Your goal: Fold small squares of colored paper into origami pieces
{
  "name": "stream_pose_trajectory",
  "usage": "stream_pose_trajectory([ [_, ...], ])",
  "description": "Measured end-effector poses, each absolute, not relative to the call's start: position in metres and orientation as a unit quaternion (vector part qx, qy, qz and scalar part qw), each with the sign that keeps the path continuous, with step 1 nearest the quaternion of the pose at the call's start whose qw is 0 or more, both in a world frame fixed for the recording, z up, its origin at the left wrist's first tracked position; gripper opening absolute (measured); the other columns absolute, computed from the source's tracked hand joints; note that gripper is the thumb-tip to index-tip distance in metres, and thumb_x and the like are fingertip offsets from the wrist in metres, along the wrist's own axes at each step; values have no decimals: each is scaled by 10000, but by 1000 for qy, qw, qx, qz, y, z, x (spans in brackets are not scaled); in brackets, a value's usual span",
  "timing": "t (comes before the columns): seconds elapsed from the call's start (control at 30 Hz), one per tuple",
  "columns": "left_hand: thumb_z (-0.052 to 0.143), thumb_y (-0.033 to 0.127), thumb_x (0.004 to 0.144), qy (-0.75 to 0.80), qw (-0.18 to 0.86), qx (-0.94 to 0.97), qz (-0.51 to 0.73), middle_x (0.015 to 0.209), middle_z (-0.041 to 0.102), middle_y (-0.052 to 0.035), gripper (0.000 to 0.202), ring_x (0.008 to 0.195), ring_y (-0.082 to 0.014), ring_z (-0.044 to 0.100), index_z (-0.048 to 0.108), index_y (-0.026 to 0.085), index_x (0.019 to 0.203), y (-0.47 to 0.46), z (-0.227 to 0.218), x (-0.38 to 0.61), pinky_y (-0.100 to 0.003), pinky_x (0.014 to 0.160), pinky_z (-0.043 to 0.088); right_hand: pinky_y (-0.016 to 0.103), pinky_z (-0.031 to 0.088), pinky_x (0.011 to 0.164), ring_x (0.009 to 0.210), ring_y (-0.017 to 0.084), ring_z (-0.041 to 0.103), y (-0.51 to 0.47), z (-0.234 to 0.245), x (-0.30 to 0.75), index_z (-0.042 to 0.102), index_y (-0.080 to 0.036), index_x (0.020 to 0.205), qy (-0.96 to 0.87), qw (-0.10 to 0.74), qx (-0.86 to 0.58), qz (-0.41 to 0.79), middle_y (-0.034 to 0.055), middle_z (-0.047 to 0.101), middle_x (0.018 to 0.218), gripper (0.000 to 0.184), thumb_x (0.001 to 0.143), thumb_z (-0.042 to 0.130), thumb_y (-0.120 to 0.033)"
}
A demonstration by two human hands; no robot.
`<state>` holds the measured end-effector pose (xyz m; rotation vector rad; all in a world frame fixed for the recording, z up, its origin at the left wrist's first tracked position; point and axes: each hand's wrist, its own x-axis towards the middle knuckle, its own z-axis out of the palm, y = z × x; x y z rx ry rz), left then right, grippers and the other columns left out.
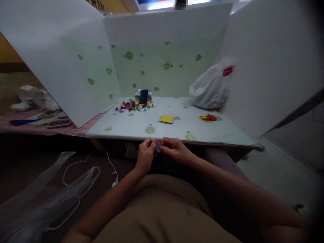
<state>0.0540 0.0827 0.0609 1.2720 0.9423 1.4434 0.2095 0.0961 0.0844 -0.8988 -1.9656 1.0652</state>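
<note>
Between my two hands, just in front of the table's near edge, is a small piece of folded light-blue paper (158, 147). My left hand (146, 152) pinches it from the left, thumb against fingers. From the other side my right hand (175, 150) is closed on its right edge with the fingertips. The exact folds are too small to make out. Beyond the hands a stack of square paper sheets (166, 119), yellow on top, lies on the table. Farther back to the left is a pile of colourful folded paper cranes (131, 106).
A dark phone (143, 96) leans on a tissue box (138, 96) behind the cranes. Red and yellow paper pieces (208, 117) lie at right, near a white plastic bag (212, 86). White panels enclose the patterned table (121, 130). Clear plastic (63, 189) and a white cable hang at lower left.
</note>
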Motion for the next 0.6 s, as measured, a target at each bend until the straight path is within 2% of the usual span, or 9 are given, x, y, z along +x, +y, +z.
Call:
stream_pose_trajectory([
  [0.13, 647, 420, 834, 409, 457, 543, 573, 604, 534, 38, 288, 505, -79, 458, 556, 163, 739, 79, 61, 53, -215, 501, 372, 213, 333, 500, 525, 90, 446, 95, 82, 209, 544, -162, 686, -776, 368, -361, 363, -29, 528, 576, 162, 833, 552, -230],
  [0.27, 627, 426, 851, 422, 415, 564, 576, 564, 498, 44, 318, 498, -78, 440, 543, 165, 691, 76, 63, 51, -213, 504, 355, 216, 332, 486, 509, 94, 448, 93, 82, 206, 566, -161, 713, -770, 355, -357, 392, -26, 534, 562, 175, 853, 542, -262],
  [0.43, 549, 480, 897, 405, 443, 567, 564, 566, 507, 45, 322, 499, -91, 454, 547, 180, 779, 75, 61, 52, -222, 526, 364, 223, 351, 513, 529, 97, 460, 89, 84, 205, 538, -170, 687, -758, 393, -365, 370, -20, 546, 581, 210, 870, 539, -272],
  [0.5, 556, 461, 896, 400, 442, 586, 548, 578, 526, 37, 304, 509, -96, 468, 549, 179, 783, 74, 59, 52, -228, 542, 370, 225, 353, 517, 531, 98, 459, 88, 85, 207, 526, -171, 682, -753, 402, -371, 366, -18, 546, 581, 235, 878, 544, -299],
  [0.6, 549, 438, 902, 402, 422, 620, 526, 589, 523, 29, 313, 518, -100, 461, 535, 177, 730, 72, 58, 50, -236, 545, 363, 225, 355, 498, 508, 100, 473, 89, 84, 210, 515, -174, 715, -745, 372, -362, 419, -20, 547, 580, 280, 903, 523, -382],
])
